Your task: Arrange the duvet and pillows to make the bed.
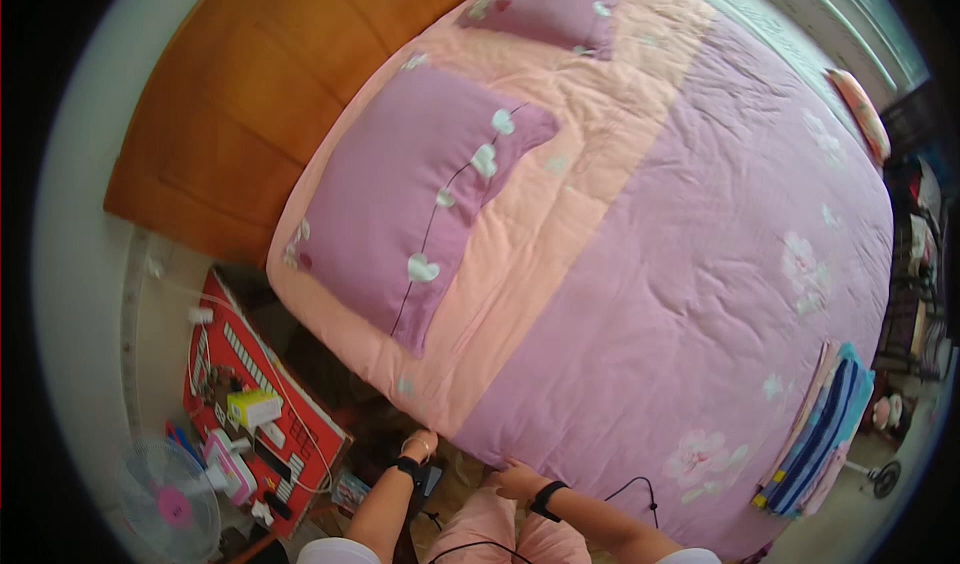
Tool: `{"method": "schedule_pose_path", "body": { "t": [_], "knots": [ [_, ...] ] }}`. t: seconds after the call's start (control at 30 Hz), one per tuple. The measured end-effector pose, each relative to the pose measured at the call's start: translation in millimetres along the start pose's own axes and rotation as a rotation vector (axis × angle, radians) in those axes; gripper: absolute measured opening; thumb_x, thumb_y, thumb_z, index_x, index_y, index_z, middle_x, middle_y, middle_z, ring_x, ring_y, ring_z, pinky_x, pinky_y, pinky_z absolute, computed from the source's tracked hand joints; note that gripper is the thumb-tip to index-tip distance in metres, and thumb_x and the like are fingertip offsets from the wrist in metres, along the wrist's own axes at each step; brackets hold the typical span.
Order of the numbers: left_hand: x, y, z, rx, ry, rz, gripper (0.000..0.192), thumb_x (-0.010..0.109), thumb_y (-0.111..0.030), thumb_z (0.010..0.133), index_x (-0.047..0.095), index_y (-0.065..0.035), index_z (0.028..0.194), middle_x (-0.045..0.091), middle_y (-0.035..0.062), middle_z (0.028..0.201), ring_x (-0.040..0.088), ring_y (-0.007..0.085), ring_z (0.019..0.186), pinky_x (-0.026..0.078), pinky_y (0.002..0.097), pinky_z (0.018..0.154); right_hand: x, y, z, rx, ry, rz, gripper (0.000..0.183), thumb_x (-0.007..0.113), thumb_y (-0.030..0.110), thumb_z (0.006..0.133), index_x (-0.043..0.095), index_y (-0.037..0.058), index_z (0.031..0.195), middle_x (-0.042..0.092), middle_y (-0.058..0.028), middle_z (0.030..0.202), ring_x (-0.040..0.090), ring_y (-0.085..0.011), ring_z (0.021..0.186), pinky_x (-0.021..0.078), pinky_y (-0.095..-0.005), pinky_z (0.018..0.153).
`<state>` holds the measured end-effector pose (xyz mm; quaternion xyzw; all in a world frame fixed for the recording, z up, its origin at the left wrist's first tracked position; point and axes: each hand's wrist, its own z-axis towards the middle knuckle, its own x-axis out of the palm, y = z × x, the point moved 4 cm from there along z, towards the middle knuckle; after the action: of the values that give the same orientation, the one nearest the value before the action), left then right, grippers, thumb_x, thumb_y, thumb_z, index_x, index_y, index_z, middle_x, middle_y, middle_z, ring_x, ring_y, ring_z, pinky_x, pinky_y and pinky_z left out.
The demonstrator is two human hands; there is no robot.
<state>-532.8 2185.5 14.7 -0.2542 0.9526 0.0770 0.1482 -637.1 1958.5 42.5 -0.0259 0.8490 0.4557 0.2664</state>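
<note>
My left hand [421, 444] is at the near edge of the bed, against the pink border of the quilt [525, 264]; its fingertips are partly hidden at the edge. To its right my right hand [517, 480] touches the purple part's edge with bent fingers. Whether either hand grips the cloth cannot be told. The quilt lies over the bed, pink towards the headboard and purple beyond, with some wrinkles. A purple pillow [397, 181] with white hearts rests on the pink part, and a second purple pillow [555, 5] lies farther off.
A wooden headboard [247, 106] stands at upper left. Below it, a red-topped table [247, 339] holds a yellow box [255, 408] and cables. An electric fan [172, 500] is at lower left. Folded striped cloths [814, 433] lie at the bed's right edge. A black cable crosses my lap.
</note>
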Motion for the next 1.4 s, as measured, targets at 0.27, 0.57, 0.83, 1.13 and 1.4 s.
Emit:
{"method": "schedule_pose_path", "body": {
  "t": [0.27,0.57,0.83,1.13,1.4],
  "knots": [
    [-109.3,-72.2,-25.6,0.31,-0.412,-1.172,0.06,0.055,-0.044,0.083,0.04,-0.003,0.124,0.057,0.0164,0.105,0.058,0.0268,0.095,0.048,0.0388,0.079,-166.2,-87.1,-106.8,0.617,-0.749,0.555,0.036,0.057,0.028,0.079,0.057,0.0075,0.109,0.063,-0.0126,0.099,0.061,-0.0262,0.088,0.048,-0.0357,0.077],
    [-213.2,-115.3,-0.1,0.491,0.224,-1.873,0.073,0.056,-0.056,0.079,0.037,-0.0058,0.129,0.049,0.0109,0.123,0.051,0.0235,0.11,0.044,0.0381,0.091,-264.8,-143.9,-97.6,0.671,-1.267,0.201,0.059,0.065,0.011,0.071,0.042,0.0049,0.125,0.043,-0.0222,0.124,0.04,-0.0377,0.115,0.0354,-0.0407,0.094],
    [-382.2,-160.5,-129.5,1.252,0.107,-1.56,0.046,0.046,-0.042,0.089,0.047,-0.0068,0.119,0.058,0.0075,0.104,0.056,0.0199,0.095,0.044,0.0386,0.088,-359.1,-253.5,-84.5,1.295,-1.467,-0.058,0.079,0.06,0.043,0.077,0.022,0.0159,0.141,0.016,-0.0166,0.145,0.018,-0.0345,0.132,0.0148,-0.0553,0.103],
    [-512.8,-160.9,-176.2,1.432,-0.039,-1.805,0.054,0.042,-0.033,0.09,0.031,-0.0018,0.132,0.037,0.0167,0.134,0.035,0.0335,0.123,0.024,0.0528,0.102,-421.3,-202.4,147.5,1.242,-1.367,-0.266,0.093,0.057,0.062,0.069,0.021,0.0167,0.141,0.011,-0.0141,0.147,0.007,-0.0366,0.135,0.0037,-0.0701,0.096],
    [-498.3,-94.4,-138.8,1.217,-0.146,-1.794,0.062,0.048,-0.041,0.085,0.032,-0.0038,0.132,0.04,0.0138,0.132,0.038,0.0313,0.121,0.029,0.048,0.101,-375.4,20.8,414.4,0.228,-0.856,0.037,0.098,0.07,0.057,0.055,0.031,0.0217,0.137,0.017,-0.0088,0.146,0.006,-0.0375,0.135,0.0041,-0.0694,0.099]
  ]
}}
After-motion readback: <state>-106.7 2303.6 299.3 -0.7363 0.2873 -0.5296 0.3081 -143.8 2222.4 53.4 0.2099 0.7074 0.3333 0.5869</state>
